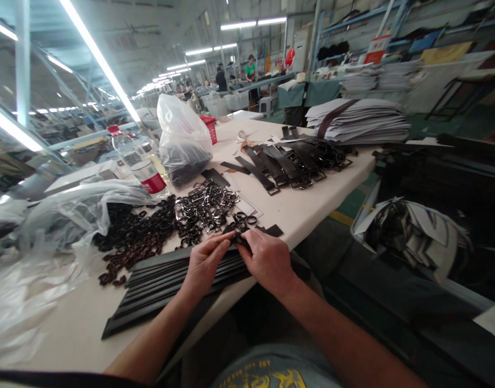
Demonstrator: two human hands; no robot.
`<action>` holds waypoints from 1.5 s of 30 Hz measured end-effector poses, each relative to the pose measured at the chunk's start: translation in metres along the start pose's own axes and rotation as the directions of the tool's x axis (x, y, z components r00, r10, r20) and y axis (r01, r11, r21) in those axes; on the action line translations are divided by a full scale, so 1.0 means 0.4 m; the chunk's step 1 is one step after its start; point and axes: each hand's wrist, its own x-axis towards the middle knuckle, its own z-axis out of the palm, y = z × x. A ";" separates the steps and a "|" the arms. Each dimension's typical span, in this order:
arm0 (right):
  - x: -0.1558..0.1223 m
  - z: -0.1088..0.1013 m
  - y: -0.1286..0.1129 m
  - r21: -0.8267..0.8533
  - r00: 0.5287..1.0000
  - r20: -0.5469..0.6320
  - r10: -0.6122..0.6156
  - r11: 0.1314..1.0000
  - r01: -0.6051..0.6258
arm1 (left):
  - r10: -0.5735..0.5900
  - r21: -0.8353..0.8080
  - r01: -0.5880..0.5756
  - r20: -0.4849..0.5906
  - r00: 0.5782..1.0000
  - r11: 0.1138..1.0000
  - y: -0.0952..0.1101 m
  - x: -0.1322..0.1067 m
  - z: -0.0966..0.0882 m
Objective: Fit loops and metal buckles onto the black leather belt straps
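My left hand (pixel 207 261) and my right hand (pixel 269 261) meet over the near part of the table. Thumbs and fingers of both are closed on a small black piece (pixel 237 238), which looks like the end of a belt strap; the fingers cover most of it. Beneath them lies a row of black belt straps (pixel 158 291), side by side. Just beyond my fingers are dark rings (pixel 244 219) that look like scissor handles. A heap of shiny metal buckles (pixel 207 207) sits past my left hand, beside piles of black loops (pixel 150 223) and brown loops (pixel 128 253).
Finished-looking belts with buckles (pixel 290 161) lie farther along the table (pixel 323 207). Behind the loops stand a plastic bottle (pixel 144 167) and a filled clear bag (pixel 182 140). A strapped stack of white sheets (pixel 360 121) rests at the far right. Other people work in the background.
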 end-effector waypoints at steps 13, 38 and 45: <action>0.002 -0.008 0.022 0.756 0.899 0.436 0.041 0.526 -0.390 | -0.062 -0.148 0.056 -0.033 0.998 0.987 -0.015 0.024 -0.040; -0.013 0.036 0.010 0.831 0.918 0.393 0.061 0.404 -0.383 | -0.301 -0.502 0.289 0.058 0.952 0.815 -0.019 0.016 0.002; -0.012 0.031 0.027 0.767 0.858 0.514 -0.002 0.449 -0.459 | -0.257 -0.483 0.299 0.154 0.954 0.823 -0.037 0.017 0.003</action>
